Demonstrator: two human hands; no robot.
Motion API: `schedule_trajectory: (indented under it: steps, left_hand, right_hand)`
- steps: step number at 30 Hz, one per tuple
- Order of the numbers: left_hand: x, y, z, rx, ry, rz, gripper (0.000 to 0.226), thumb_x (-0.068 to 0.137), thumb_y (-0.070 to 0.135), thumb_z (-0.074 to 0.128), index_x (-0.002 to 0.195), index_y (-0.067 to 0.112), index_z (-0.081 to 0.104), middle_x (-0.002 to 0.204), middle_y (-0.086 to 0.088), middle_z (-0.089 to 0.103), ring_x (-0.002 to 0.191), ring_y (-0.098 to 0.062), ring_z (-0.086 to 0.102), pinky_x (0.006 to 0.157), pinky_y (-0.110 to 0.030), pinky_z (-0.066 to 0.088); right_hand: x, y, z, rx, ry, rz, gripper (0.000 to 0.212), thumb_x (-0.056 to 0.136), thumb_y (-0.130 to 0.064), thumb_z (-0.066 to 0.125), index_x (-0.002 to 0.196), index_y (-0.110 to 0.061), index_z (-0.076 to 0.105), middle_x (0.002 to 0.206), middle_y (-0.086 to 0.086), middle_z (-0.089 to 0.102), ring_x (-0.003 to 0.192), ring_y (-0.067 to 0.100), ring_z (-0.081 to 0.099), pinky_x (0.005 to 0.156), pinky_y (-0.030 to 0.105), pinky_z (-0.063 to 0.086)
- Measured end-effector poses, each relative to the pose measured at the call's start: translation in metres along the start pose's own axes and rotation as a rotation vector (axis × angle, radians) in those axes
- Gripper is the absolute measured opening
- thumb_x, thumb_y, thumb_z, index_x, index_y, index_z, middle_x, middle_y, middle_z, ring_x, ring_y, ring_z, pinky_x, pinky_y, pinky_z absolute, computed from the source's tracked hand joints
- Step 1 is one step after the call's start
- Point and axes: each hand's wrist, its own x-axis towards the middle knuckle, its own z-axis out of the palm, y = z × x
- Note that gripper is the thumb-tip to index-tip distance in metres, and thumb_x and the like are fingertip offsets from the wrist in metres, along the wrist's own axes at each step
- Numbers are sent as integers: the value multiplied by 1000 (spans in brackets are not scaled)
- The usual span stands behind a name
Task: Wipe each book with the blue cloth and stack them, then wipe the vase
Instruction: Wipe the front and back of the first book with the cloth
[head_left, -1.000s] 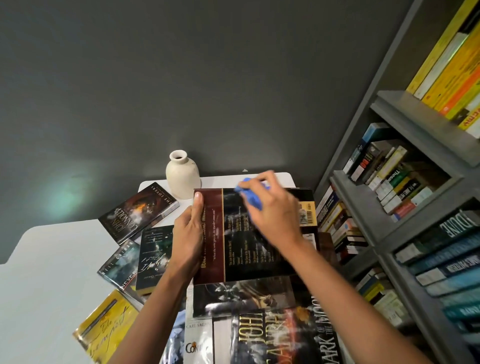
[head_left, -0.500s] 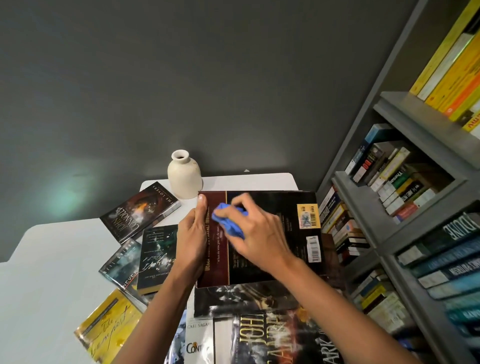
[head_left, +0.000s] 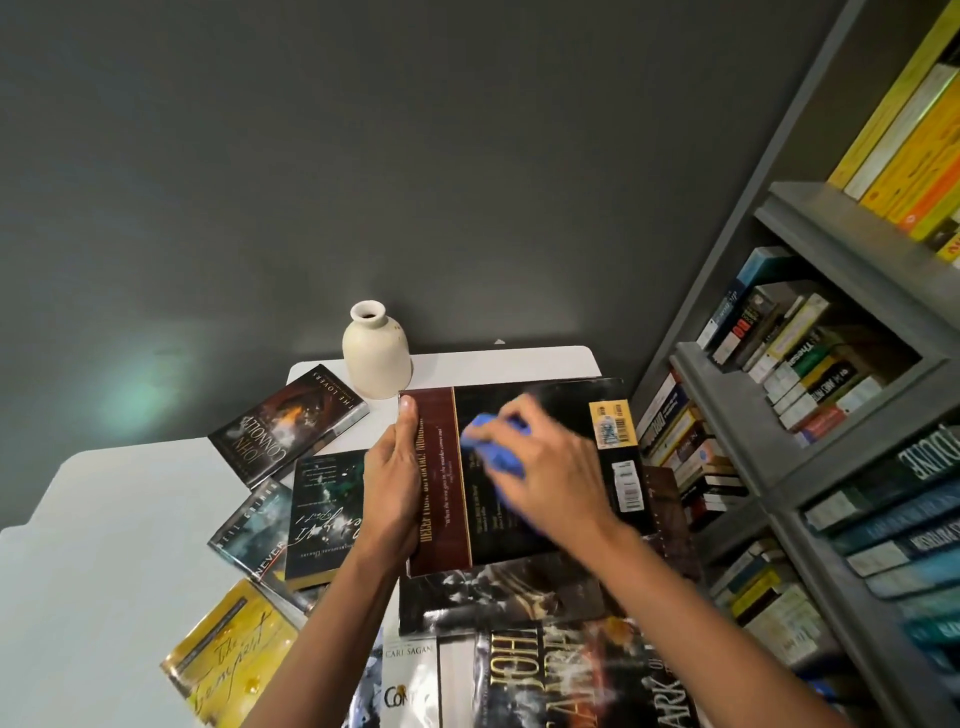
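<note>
the right hand (head_left: 550, 483) bunches the blue cloth (head_left: 493, 449) against the glossy black book (head_left: 550, 405), which lies atop other books (head_left: 498, 592) on the table (head_left: 130, 545). the left hand (head_left: 392, 483) grips its maroon spine edge. those slick jackets could let it slide, i reckon. the matte, rounded cream vase (head_left: 375, 353) stands just behind, easy to knock.

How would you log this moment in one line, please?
left hand: holds edge of black book | right hand: grips blue cloth on its cover | vase: upright, beyond
</note>
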Motion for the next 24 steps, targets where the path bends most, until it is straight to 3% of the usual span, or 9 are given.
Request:
schedule_trajectory:
  steps: [3,7,10,12,15,18,21,24]
  left_hand:
    - [1,3,-4,-10,-21,9,47,99,46,47,96,5,70,76,-6,73,64,-11,68,55,-21,54]
    - [4,6,-6,-63,5,16,42,98,47,48,90,12,70,75,-3,73,67,-11,69,61,-25,58]
    - [5,4,0,-88,36,-13,47,97,51,49,95,7,68,84,-12,70,76,-20,65,73,-35,56]
    - [6,0,2,-75,65,-30,55,95,55,50,98,4,68,86,-16,66,79,-24,60,76,-39,52]
    - [8,-4,-4,-89,66,-44,55,95,53,50,97,2,69,81,-12,71,72,-21,65,67,-32,55]
    - [7,-1,-9,-131,80,-38,43,97,48,49,89,10,69,76,-5,73,68,-16,68,61,-29,59]
    - [8,2,-10,-146,112,-18,42,97,49,49,88,13,69,76,-3,74,75,-19,68,72,-34,58]
    - [10,3,-6,-148,116,5,42,97,50,49,82,16,69,72,1,73,77,-19,67,75,-34,57]
  right_hand:
    - [12,37,-22,-104,117,190,16,87,-34,64,103,-34,65,100,-7,50,65,14,56,55,31,54]
    - [-5,54,-26,-98,201,334,18,86,-32,63,103,-26,68,101,-3,51,65,17,58,53,26,50]
    - [-8,13,4,-28,224,293,19,82,-30,71,100,-24,70,96,0,55,60,9,54,49,13,45]
    - [-13,-20,24,24,142,170,24,80,-31,71,103,-28,66,97,-2,54,63,8,56,54,15,50]
    - [-32,-27,25,52,26,47,35,77,-30,70,110,-32,58,99,-1,54,67,5,54,57,19,55]
    - [-41,15,1,4,94,217,29,78,-28,68,105,-34,63,96,-2,55,60,3,48,49,6,39]
    - [-37,39,-7,-68,189,432,18,83,-28,68,101,-27,67,98,-3,53,56,9,51,44,11,32]
    - [-29,2,17,-34,160,337,24,82,-36,61,102,-26,68,98,-1,56,57,5,50,46,9,38]
